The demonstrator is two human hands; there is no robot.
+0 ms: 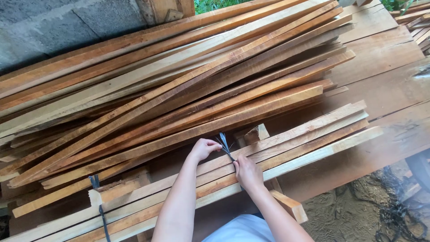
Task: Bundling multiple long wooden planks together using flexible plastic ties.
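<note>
Dark strap (225, 146) lies across the near bundle of wooden slats (309, 143), at its middle, and both hands pinch it. Left hand (204, 148) holds the far ends closed in its fingers, right hand (247, 172) grips the near part. A big pile of planks (179, 85) lies far behind.

A grey block wall (53, 27) stands behind, greenery (215, 4) beyond it, dirt ground (349, 215) below in daylight.
</note>
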